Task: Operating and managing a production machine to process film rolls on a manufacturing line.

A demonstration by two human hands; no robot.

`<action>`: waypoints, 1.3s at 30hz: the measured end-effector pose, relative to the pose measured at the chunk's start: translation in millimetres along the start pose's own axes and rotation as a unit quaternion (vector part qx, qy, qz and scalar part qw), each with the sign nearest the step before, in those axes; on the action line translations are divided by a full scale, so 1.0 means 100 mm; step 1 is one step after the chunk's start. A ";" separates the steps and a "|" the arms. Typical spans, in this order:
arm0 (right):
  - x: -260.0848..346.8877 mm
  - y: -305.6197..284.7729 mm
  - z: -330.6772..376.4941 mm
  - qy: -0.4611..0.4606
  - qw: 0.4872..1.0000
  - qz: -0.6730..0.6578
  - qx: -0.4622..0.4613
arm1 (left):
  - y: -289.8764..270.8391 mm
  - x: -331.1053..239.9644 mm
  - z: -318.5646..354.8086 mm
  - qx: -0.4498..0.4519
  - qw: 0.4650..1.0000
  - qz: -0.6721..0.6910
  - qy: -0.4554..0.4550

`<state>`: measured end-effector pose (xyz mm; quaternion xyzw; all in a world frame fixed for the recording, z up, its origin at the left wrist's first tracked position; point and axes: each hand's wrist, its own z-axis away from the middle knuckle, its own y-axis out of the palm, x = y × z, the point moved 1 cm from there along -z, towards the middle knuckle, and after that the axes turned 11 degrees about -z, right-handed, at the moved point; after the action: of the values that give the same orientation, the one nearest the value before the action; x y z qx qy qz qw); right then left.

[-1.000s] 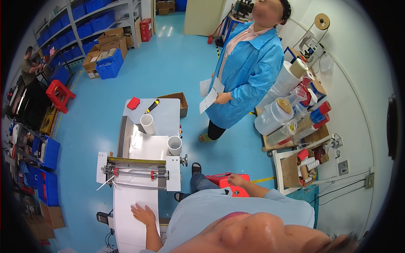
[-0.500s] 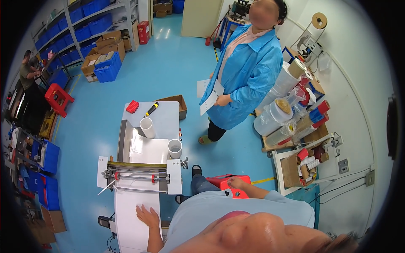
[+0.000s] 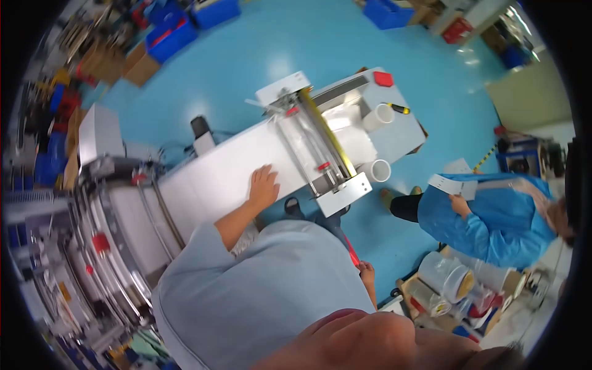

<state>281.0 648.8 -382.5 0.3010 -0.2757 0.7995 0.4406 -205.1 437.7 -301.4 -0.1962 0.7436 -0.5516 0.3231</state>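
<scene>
Head view: white sheet (image 3: 216,176) lies flat mid-scene, between the left machine (image 3: 117,271) and the roller frame (image 3: 326,133) at right. Left hand (image 3: 264,187) is on it by the near edge, palm down, fingers a little apart, pinching nothing. Right hand (image 3: 366,271) is down at near right, just beside a red thing (image 3: 352,250); fingers look curled, cannot tell if they hold anything.

Handling, my guess: sheet is light, thin, bendy, smooth enough to slide, creases easily. Best hold: the long near edge, or a flat palm as now; a hard pinch could mark it.

Around: frame spans the sheet's right end, so it blocks reach there; its red collars (image 3: 324,166) sit on the rods. Past it at far right: far tube (image 3: 373,119), near tube (image 3: 368,170), glossy sheet (image 3: 356,145), knife (image 3: 399,108), red block (image 3: 383,78). Co-worker (image 3: 484,231) at right holds cards (image 3: 453,186), well apart from the sheet. Rolls (image 3: 443,274) at near right. Left side is blurred.
</scene>
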 end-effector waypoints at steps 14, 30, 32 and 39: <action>0.40 0.05 0.01 0.079 0.997 0.011 0.020 | 0.00 0.16 -0.10 -0.036 0.996 -0.013 -0.077; 0.34 -0.27 0.49 0.097 0.995 0.018 -0.030 | 0.18 0.56 -2.17 0.098 0.989 -0.112 -0.028; 0.37 -0.28 0.53 0.095 0.995 0.023 -0.026 | 0.26 0.63 -2.17 0.140 0.981 -0.132 -0.032; 0.57 -0.22 0.43 0.088 0.994 0.060 -0.023 | 0.37 0.69 -2.24 0.159 0.975 -0.155 0.008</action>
<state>285.6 659.1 -308.3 0.2025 -0.2713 0.8413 0.4215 -407.7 559.9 -313.4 -0.2511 0.6097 -0.7075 0.2545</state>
